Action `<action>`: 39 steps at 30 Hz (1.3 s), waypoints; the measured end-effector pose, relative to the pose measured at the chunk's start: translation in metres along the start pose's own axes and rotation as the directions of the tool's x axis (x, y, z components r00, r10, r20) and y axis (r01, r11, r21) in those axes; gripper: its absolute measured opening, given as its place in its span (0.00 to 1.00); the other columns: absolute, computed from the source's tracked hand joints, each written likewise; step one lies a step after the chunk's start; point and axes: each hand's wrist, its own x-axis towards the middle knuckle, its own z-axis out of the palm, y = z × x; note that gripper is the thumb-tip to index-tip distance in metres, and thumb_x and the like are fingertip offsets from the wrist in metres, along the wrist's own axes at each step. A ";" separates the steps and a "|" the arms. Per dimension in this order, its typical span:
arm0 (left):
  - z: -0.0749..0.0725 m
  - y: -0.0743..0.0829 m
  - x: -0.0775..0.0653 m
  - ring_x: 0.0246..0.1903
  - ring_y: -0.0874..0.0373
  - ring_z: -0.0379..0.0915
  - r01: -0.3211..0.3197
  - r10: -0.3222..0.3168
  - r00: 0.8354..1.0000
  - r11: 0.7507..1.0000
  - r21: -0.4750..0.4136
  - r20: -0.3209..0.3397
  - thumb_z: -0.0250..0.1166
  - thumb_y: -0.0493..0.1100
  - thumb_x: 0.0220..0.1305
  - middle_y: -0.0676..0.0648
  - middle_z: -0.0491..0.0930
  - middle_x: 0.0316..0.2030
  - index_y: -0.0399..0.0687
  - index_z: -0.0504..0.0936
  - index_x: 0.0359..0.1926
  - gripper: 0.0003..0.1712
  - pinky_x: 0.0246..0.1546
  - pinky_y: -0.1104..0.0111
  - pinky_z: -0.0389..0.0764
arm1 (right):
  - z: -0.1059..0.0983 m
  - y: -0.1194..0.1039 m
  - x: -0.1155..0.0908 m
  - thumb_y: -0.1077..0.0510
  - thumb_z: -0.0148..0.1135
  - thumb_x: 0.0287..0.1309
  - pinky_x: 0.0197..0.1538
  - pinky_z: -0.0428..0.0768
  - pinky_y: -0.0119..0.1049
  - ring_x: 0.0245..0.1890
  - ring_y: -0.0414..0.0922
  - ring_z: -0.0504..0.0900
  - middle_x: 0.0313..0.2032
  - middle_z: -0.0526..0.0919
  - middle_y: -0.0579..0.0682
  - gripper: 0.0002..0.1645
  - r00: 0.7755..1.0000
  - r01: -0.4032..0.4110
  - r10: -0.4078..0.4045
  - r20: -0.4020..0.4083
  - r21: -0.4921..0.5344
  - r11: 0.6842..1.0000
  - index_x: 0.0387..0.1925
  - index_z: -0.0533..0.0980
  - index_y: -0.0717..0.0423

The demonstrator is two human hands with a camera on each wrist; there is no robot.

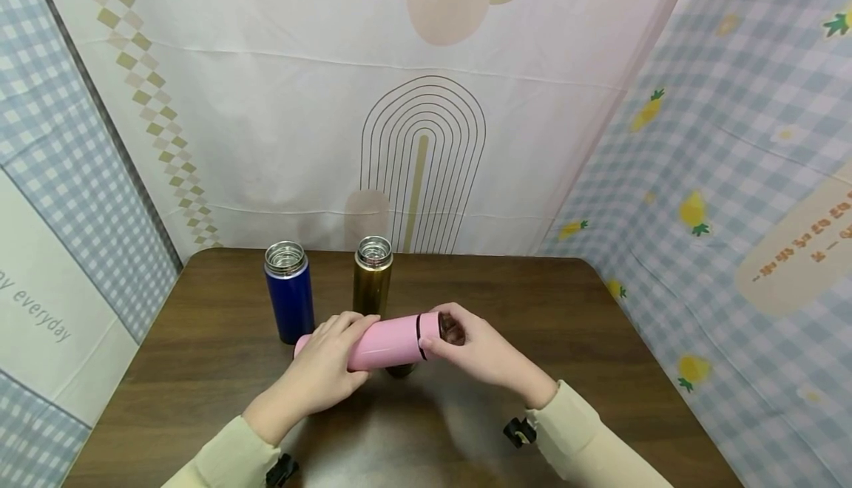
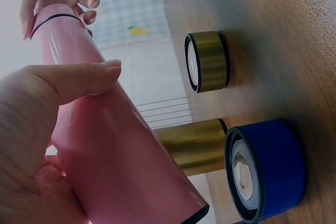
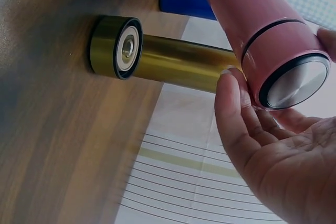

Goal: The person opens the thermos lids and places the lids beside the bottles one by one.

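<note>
A pink thermos bottle (image 1: 389, 341) lies tilted across the air above the table, its capped end to the right. My left hand (image 1: 322, 366) grips its body, the thumb along the near side. At the other end my right hand (image 1: 489, 351) holds the pink cap (image 3: 281, 72), fingers and thumb around it. The cap sits on the bottle, with a black ring at the joint. Just behind stand an uncapped gold thermos bottle (image 1: 371, 285) and, to the left, an uncapped blue one (image 1: 291, 303).
A gold cap (image 2: 211, 61) and a blue cap (image 2: 275, 166) stand on the wooden table (image 1: 532, 303), in front of the bottles. In the head view the pink bottle and hands mostly hide them. Patterned cloths (image 1: 279, 126) hang behind the table and at both sides.
</note>
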 end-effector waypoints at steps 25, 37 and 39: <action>-0.004 0.005 0.002 0.51 0.52 0.69 0.007 -0.007 1.000 1.000 0.023 0.014 0.77 0.43 0.40 0.51 0.74 0.51 0.52 0.72 0.64 0.45 0.55 0.55 0.69 | -0.002 -0.003 -0.001 0.28 0.53 0.59 0.38 0.77 0.39 0.37 0.40 0.78 0.39 0.78 0.42 0.31 0.996 -0.083 0.084 0.012 -0.092 0.992 0.55 0.71 0.41; -0.002 0.004 0.002 0.51 0.51 0.70 0.013 -0.014 0.999 1.000 0.022 0.034 0.77 0.43 0.41 0.50 0.74 0.51 0.52 0.72 0.64 0.44 0.55 0.55 0.69 | -0.002 0.000 -0.001 0.35 0.66 0.53 0.38 0.79 0.36 0.36 0.40 0.78 0.37 0.79 0.43 0.30 1.000 0.003 -0.002 0.027 -0.021 1.000 0.54 0.69 0.40; -0.002 0.003 0.002 0.51 0.51 0.70 0.013 -0.013 0.999 1.000 0.017 0.034 0.77 0.43 0.41 0.50 0.74 0.51 0.52 0.72 0.64 0.44 0.55 0.55 0.69 | -0.003 0.000 -0.001 0.36 0.68 0.52 0.40 0.79 0.35 0.37 0.39 0.79 0.39 0.79 0.43 0.33 0.999 0.019 -0.019 0.035 0.001 1.000 0.56 0.68 0.38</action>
